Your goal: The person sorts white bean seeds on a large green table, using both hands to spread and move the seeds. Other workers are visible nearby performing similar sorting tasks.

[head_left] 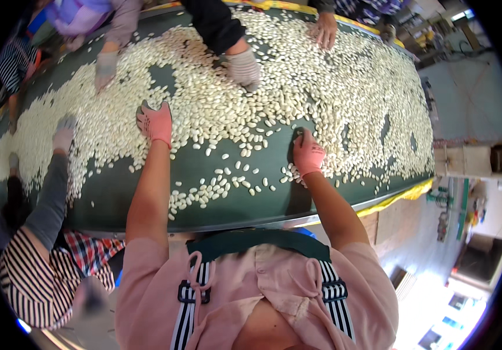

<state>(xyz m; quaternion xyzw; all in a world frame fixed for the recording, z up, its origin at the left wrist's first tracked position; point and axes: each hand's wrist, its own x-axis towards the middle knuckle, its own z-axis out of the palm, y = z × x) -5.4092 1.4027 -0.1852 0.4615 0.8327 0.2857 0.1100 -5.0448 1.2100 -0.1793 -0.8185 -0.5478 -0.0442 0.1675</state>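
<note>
Many white beans (204,76) lie spread over a dark green belt-like table (111,198). My left hand (156,123), in a pink glove with grey finger ends, rests among them with thumb and fingers apart. Farther right, my right hand (309,153) wears a matching glove and touches the near edge of the bean layer. Its fingers curve down and are mostly hidden, so whether they hold beans does not show. Between my forearms a loose cluster of beans (210,189) sits nearer to me.
Across the table, other people's hands work in the beans: a striped-gloved hand (243,67), a gloved hand (105,70) and a bare hand (324,30). At my left, a person in striped clothing (32,280) reaches in. Yellow sheeting (402,197) lines the near right edge.
</note>
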